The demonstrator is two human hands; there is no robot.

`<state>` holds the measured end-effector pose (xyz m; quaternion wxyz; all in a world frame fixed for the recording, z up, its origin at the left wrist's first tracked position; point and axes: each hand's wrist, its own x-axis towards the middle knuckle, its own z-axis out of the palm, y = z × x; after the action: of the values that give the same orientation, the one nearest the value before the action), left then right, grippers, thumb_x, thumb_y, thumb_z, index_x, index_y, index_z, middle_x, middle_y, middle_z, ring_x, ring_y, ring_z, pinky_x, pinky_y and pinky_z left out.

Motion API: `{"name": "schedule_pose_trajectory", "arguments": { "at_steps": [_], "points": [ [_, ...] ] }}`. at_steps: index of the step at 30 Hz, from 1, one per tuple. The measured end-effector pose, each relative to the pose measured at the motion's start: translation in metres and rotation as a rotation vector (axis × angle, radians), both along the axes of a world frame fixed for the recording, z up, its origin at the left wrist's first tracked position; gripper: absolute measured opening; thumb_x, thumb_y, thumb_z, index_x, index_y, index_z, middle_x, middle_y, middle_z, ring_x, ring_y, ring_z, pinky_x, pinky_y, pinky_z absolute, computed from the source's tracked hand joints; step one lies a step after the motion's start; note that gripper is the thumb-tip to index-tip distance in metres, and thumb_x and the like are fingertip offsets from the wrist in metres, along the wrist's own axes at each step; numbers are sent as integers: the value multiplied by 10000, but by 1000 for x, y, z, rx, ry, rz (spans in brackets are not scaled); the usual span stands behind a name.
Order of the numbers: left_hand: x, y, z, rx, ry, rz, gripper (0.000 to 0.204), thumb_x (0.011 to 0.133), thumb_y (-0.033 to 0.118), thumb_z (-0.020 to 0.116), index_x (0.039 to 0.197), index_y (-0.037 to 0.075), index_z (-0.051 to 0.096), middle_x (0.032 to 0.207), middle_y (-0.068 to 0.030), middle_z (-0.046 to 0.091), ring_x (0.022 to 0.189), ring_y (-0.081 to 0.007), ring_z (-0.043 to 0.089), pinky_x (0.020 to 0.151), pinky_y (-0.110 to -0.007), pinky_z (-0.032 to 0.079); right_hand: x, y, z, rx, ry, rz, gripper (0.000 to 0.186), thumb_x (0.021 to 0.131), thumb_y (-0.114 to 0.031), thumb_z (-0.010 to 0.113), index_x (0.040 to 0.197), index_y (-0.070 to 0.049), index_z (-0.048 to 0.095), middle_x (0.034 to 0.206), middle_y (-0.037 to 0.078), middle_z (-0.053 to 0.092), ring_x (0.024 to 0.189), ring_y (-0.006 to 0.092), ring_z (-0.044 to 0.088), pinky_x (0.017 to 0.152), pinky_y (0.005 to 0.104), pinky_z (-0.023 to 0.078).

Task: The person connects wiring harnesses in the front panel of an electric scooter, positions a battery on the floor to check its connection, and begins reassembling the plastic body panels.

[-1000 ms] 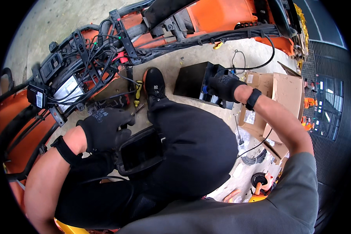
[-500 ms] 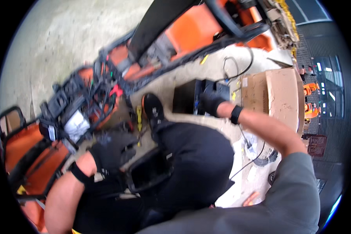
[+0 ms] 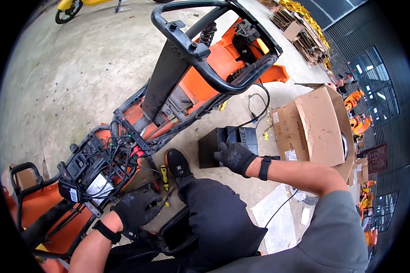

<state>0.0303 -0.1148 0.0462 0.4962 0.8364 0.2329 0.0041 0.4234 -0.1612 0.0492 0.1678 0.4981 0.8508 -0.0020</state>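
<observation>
My right hand (image 3: pixel 235 158), in a black glove, has its fingers curled at the near edge of a black box-shaped battery (image 3: pixel 208 148) with a ridged grey top. A black cable (image 3: pixel 258 119) curves down to the battery beside those fingers; what they grip is hidden. My left hand (image 3: pixel 136 207), also gloved, hovers low next to the frame of a stripped orange scooter (image 3: pixel 214 63). Its fingers are bent, and a thin dark tool shows at their tips; the grip itself is unclear. Under that hand sits an open black plastic bin (image 3: pixel 167 251).
A yellow-handled screwdriver (image 3: pixel 164 175) lies on the floor beside my shoe (image 3: pixel 177 163). Loose wiring (image 3: pixel 123 148) crowds the scooter's middle. An open cardboard box (image 3: pixel 296 129) stands right of the battery, with a white sheet (image 3: pixel 275 218) on the floor nearer me. A yellow scooter (image 3: pixel 69 10) is far left.
The view has shifted, showing more of the scooter's far end. My right hand has gone from the battery's top to its near edge. My left hand sits lower, away from the wiring.
</observation>
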Motion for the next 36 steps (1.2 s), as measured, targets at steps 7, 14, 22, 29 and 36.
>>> {"name": "schedule_pose_trajectory", "arguments": {
  "at_steps": [7, 14, 22, 29, 36],
  "points": [
    [18, -3, 0, -20, 90, -24, 375, 878, 248, 656, 1178, 23, 648, 1152, -210, 662, 1082, -379, 625, 936, -424, 496, 45, 10, -20, -102, 100, 268, 182, 857, -94, 576, 1036, -80, 600, 945, 132, 608, 786, 312, 658, 649, 418, 534],
    [20, -2, -3, -25, 100, -27, 373, 873, 253, 666, 1173, 32, 653, 1121, -205, 673, 1054, -385, 634, 910, -431, 504, 39, 7, -24, -162, 58, 195, 156, 838, -89, 581, 986, -46, 604, 918, 151, 624, 793, 317, 667, 682, 401, 544],
    [15, -1, -5, -18, 59, -18, 351, 877, 246, 662, 1157, 34, 656, 1132, -203, 669, 1055, -380, 633, 903, -431, 509, 31, 1, -25, -118, 71, 139, 125, 828, -72, 576, 944, -45, 614, 896, 152, 625, 814, 314, 668, 709, 394, 541],
    [22, -1, -5, -15, 89, -66, 364, 887, 256, 650, 1163, 20, 640, 1139, -200, 665, 1058, -382, 629, 895, -432, 509, 31, -14, -10, 106, 153, -6, 175, 846, -90, 565, 1012, -59, 610, 936, 165, 609, 808, 314, 670, 646, 406, 536],
    [20, -6, -35, 150, 45, -108, 271, 928, 303, 584, 1044, 72, 664, 982, -193, 648, 917, -385, 611, 828, -477, 501, 48, -16, -47, 146, 253, -118, 365, 911, -74, 547, 1275, -106, 550, 851, 172, 629, 690, 346, 639, 642, 453, 515]
  ]
}}
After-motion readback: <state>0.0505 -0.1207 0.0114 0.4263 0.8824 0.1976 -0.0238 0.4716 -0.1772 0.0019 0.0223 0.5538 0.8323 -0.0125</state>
